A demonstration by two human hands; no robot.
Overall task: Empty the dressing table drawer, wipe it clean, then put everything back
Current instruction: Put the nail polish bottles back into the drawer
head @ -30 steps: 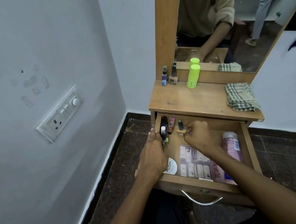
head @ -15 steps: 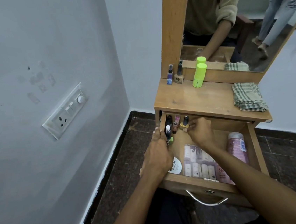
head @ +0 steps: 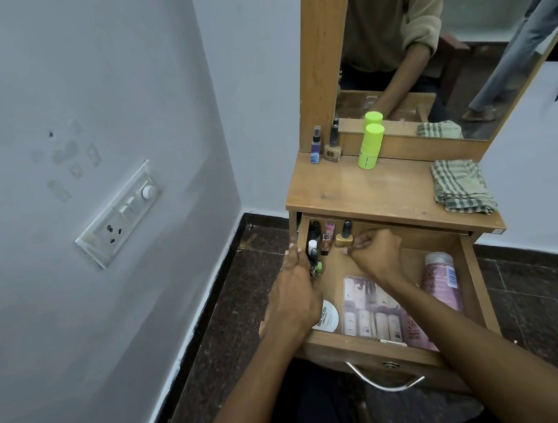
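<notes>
both forearms reach forward from the bottom of the view into the open drawer. the left hand lies knuckles up along the drawer's left wall, its fingers curled over that wall and around a small cluster of dark little bottles stood against it; exactly how many it grips cannot be told. the right hand sits further in and to the right of the left, wrist bent, its fingers curled and pinching the base of a gold nail polish bottle with a dark cap, which stands upright at the drawer's back.

between the two sets of fingers stand a pink-capped bottle and a small brownish one. just below the left fingers a green-capped item peeks out. nearer the wrists, on the drawer floor, lies a white round tin partly under the left hand, a clear packet of pale mini bottles crossed by the right forearm, and to the right of that forearm a pink bottle lying flat.

beyond the fingers, on the worktop, stand a small spray bottle, a brown nail polish bottle and a lime-green stick against the mirror; a folded checked cloth lies at the far right.
</notes>
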